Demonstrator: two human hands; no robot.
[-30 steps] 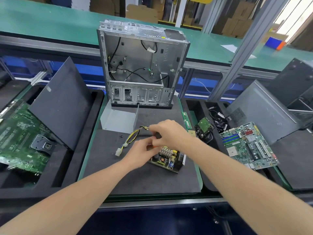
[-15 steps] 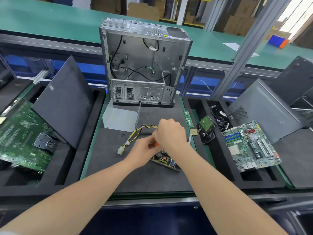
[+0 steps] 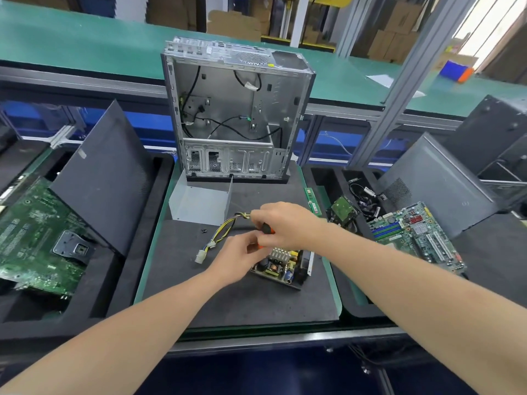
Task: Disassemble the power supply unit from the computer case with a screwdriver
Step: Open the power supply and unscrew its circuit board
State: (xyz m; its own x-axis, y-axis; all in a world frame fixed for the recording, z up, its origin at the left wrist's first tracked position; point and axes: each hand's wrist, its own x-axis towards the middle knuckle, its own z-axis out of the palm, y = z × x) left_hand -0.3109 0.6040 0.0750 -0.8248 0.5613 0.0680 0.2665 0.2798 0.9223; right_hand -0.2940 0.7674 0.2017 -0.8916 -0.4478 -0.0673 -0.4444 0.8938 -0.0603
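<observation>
Your right hand point(image 3: 285, 223) has its grip clamped around the orange-and-black handle of the screwdriver point(image 3: 268, 230), knuckles up, right above the exposed power supply circuit board point(image 3: 281, 266). That board, with its yellow coils, black capacitors and finned heat sink, lies flat on the dark grey foam mat point(image 3: 242, 297) on the table, out of the case and just in front of you. Your left hand point(image 3: 239, 258) is tucked in just below the right. Its fingers are curled at the lower orange bit of the handle, but I cannot tell whether that grip is actually pinching it.

The bundle of yellow and black wires point(image 3: 225, 229) arcs out from under your right hand and ends in a white plastic connector point(image 3: 201, 256) resting on the mat. Behind it sits the bent grey sheet-metal cover point(image 3: 199, 203), and behind that the open silver computer case point(image 3: 236, 109) stands upright with loose black cables inside. A small black screw point(image 3: 203, 230) lies on the mat just left of the wires. A green motherboard point(image 3: 416, 235) sits off to your right.
</observation>
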